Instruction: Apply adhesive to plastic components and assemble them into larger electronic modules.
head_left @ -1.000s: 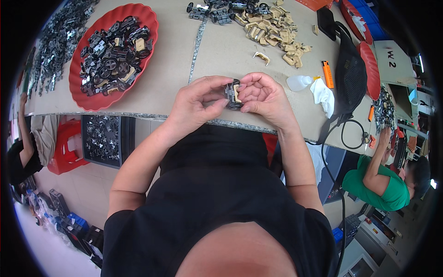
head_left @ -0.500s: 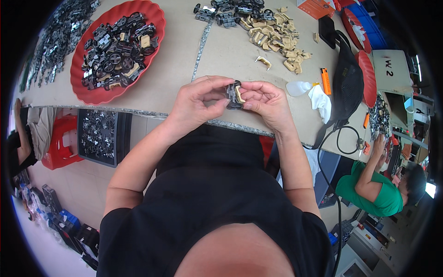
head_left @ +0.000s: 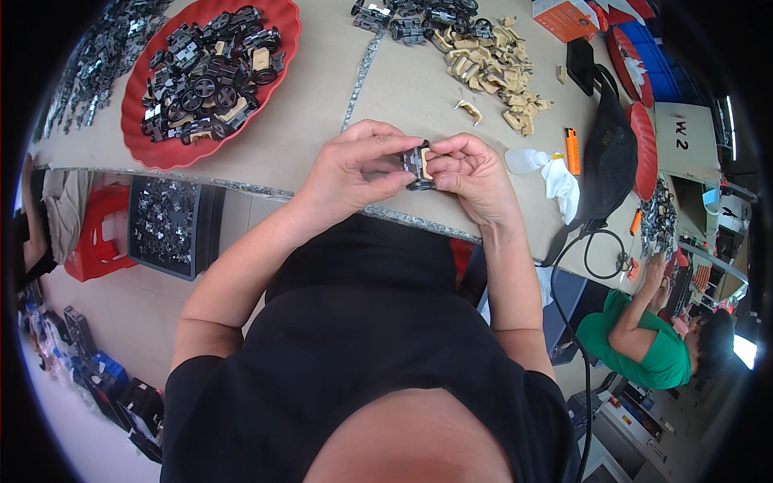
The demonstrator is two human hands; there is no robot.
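Note:
Above the table's front edge, my left hand (head_left: 348, 171) pinches a small black and grey toy car chassis (head_left: 414, 163) with dark wheels. The thumb and fingertips of my right hand (head_left: 475, 179) are closed on a small tan plastic part (head_left: 426, 164), which is against the right side of the chassis. Whether that part is fully seated I cannot tell. Beyond my hands lies a heap of similar tan parts (head_left: 483, 68), with a single tan piece (head_left: 469, 111) apart from it. Several wheeled chassis (head_left: 415, 30) lie at the far edge of that heap.
At the left stands a red scalloped tray (head_left: 291, 48) of wheeled chassis, some with tan parts. Dark parts (head_left: 97, 64) pile up beyond it. On the right are a white bottle (head_left: 525, 160), an orange lighter (head_left: 572, 151) and a black bag (head_left: 605, 153). A person in green (head_left: 636, 342) works farther right.
The view has shifted slightly, so the tray and heap appear a little displaced. Both hands keep their grip, and the tan part is still pressed against the chassis.

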